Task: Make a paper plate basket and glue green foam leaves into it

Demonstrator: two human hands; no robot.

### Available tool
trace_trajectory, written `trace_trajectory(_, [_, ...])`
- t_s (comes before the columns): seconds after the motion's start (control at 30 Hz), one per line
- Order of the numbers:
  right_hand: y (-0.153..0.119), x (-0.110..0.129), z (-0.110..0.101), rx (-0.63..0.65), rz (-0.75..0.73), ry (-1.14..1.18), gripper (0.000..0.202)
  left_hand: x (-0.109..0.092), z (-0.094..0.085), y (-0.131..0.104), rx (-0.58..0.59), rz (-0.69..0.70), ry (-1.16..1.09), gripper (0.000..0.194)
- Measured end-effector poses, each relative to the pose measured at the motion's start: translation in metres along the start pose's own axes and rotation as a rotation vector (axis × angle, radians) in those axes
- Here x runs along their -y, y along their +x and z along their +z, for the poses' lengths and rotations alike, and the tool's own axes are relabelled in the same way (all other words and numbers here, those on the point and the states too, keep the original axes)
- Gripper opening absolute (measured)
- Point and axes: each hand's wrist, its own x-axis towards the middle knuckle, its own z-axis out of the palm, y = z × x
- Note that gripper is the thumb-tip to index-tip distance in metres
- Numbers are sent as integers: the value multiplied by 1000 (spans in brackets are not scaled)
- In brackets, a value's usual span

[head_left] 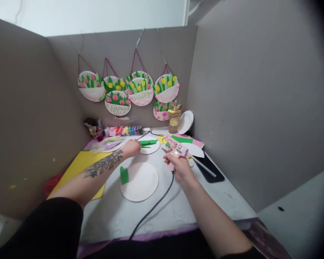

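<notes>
My right hand (178,166) grips a pink hot glue gun (176,149), nozzle pointing left, its black cord (153,207) trailing toward the table's near edge. My left hand (132,147) reaches forward to green paper leaves (148,143) lying on a half paper plate (150,148); its fingers rest at or on the leaves. A whole white paper plate (140,181) lies in front of me with one green leaf piece (124,175) standing on its left rim.
A yellow foam sheet (78,163) lies at left. Paint pots (126,130), a jar (174,120) and stacked plates (185,122) line the back. A black tray (210,171) and green and pink sheets (183,139) lie at right. Finished flower plates (140,90) hang on the wall.
</notes>
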Motion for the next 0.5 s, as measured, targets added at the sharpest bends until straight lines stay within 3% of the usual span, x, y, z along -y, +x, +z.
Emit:
trace_trajectory(0.17, [-1,0,0,4,-5,-8,39,-4,21,36,24,45,87,9])
trace_trajectory(0.3, [-2,0,2,25,5,-23,40,5,35,58,-2,-58,78,11])
trace_trajectory(0.5, [-6,-1,3,73,3,-75,37,19,38,75,15,-137,35,10])
